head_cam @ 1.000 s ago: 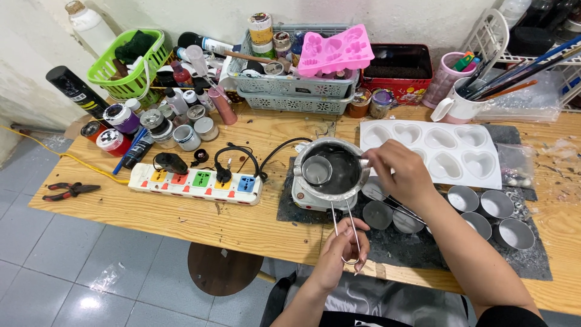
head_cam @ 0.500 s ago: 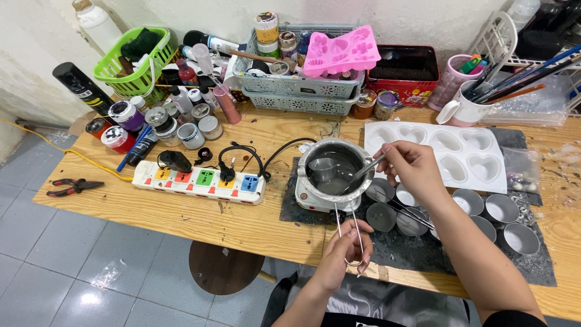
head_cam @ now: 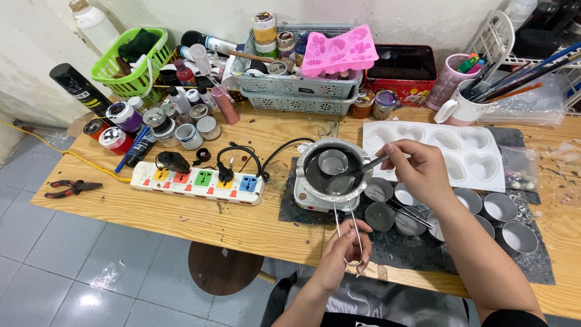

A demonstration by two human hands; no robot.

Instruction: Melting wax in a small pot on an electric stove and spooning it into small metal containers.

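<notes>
At a cluttered wooden desk (head_cam: 181,212), a melting pot (head_cam: 331,166) sits on its small heater at centre. At three o'clock the white heart mould (head_cam: 478,160) and round tins (head_cam: 517,236) appear unfilled. The left hand (head_cam: 342,248) clenches the pot's wire handle (head_cam: 346,227); the right hand (head_cam: 417,169) grasps a ladle (head_cam: 348,178) dipped inside.

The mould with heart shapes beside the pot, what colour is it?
White mould, clearest in the head view.

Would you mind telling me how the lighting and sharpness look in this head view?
Head view: even, soft light, faint shadows; glare on the melting pot and floor tiles; both hands sharp, right hand, left hand; wide-angle bending at the edges.
</notes>
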